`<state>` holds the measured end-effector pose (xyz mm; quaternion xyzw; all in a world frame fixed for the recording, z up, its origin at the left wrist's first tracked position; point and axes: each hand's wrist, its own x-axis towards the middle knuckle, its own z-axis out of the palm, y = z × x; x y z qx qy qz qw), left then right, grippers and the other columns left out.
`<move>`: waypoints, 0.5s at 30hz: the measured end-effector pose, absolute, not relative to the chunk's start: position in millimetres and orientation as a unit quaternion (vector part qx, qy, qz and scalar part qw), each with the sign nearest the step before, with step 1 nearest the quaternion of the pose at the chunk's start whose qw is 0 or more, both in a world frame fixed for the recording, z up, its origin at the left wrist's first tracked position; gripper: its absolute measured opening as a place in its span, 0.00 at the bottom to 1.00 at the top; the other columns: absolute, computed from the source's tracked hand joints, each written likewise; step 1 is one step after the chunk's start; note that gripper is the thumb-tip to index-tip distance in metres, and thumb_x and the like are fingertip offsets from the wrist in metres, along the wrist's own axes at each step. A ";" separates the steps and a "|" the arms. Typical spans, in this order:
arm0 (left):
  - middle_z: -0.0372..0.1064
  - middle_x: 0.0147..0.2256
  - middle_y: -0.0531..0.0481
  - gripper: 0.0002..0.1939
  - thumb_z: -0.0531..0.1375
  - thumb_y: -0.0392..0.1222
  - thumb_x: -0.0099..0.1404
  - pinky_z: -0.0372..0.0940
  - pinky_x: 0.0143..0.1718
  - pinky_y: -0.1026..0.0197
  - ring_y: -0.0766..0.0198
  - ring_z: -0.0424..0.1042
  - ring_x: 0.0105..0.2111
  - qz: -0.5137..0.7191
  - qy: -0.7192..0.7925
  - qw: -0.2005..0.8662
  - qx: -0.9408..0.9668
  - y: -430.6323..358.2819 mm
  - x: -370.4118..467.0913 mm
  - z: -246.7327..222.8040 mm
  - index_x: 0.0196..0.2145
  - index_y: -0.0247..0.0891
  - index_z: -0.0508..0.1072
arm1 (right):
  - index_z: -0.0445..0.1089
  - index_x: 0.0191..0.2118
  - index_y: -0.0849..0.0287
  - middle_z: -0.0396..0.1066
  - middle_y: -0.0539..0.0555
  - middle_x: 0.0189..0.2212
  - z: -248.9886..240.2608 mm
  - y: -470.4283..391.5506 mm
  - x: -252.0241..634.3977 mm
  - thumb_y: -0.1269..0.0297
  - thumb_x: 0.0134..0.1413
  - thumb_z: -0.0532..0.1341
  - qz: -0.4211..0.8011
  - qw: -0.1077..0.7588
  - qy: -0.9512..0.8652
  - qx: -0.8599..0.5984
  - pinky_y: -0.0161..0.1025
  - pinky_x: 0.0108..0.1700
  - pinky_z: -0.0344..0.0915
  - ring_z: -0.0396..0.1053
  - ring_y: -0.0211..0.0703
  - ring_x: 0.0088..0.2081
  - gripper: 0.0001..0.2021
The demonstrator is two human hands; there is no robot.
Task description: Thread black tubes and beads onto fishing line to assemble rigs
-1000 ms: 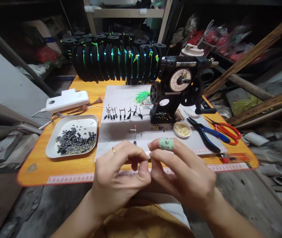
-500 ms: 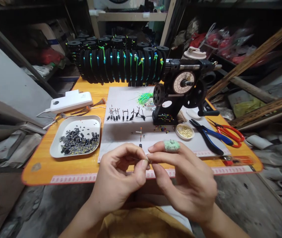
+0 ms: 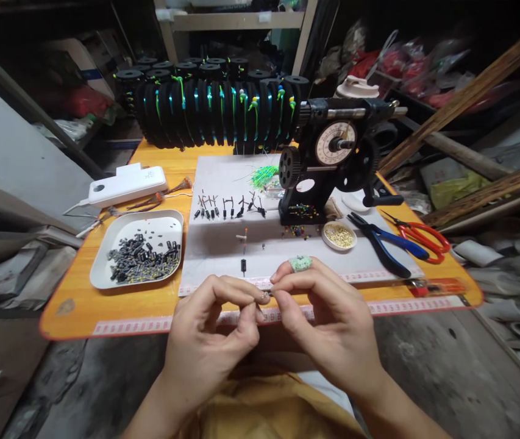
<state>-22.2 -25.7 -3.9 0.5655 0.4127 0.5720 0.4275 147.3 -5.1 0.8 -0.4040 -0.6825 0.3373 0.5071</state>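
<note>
My left hand (image 3: 218, 329) pinches something tiny and metallic between thumb and fingers, above the table's front edge. My right hand (image 3: 324, 311) meets it there, thumb and fingers pressed together at the same small piece, too small to name. A green speckled wrap (image 3: 300, 263) covers one finger of my right hand. Just beyond the hands, a black cylinder (image 3: 243, 266) lies on the white sheet (image 3: 209, 244) with a small orange-tipped stick (image 3: 245, 235) above it. Farther back are several black cylinders with thin brown stems (image 3: 224, 213).
A white tray (image 3: 99, 268) of dark parts sits left, near a white power device (image 3: 127, 185). A black winding machine (image 3: 333, 146) carries spools (image 3: 214, 116) at the back. Right are a dish of gold bits (image 3: 339, 236), blue pliers (image 3: 383, 244) and red-handled scissors (image 3: 428, 241).
Both hands have shifted slightly left, and my right fingers have closed in more on the small piece. The black cylinder beyond the hands now shows fully. The view has shifted a little.
</note>
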 end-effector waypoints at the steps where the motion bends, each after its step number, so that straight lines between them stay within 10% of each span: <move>1: 0.77 0.35 0.52 0.09 0.62 0.27 0.65 0.74 0.35 0.68 0.68 0.76 0.33 0.570 0.423 0.433 0.556 -26.5 -20.9 -3.3 0.33 0.41 0.72 | 0.73 0.37 0.55 0.71 0.50 0.33 0.9 -5.2 147.6 0.74 0.60 0.63 0.333 0.509 -0.685 -0.401 0.34 0.39 0.72 0.73 0.38 0.38 0.05; 15: 0.78 0.37 0.49 0.16 0.63 0.22 0.62 0.74 0.40 0.65 0.64 0.79 0.37 0.549 0.418 0.186 0.699 -20.0 -17.5 -13.5 0.43 0.39 0.76 | 0.69 0.36 0.57 0.68 0.50 0.31 -0.3 -5.5 150.6 0.71 0.64 0.59 0.374 0.489 -0.683 -0.394 0.35 0.35 0.66 0.68 0.38 0.33 0.05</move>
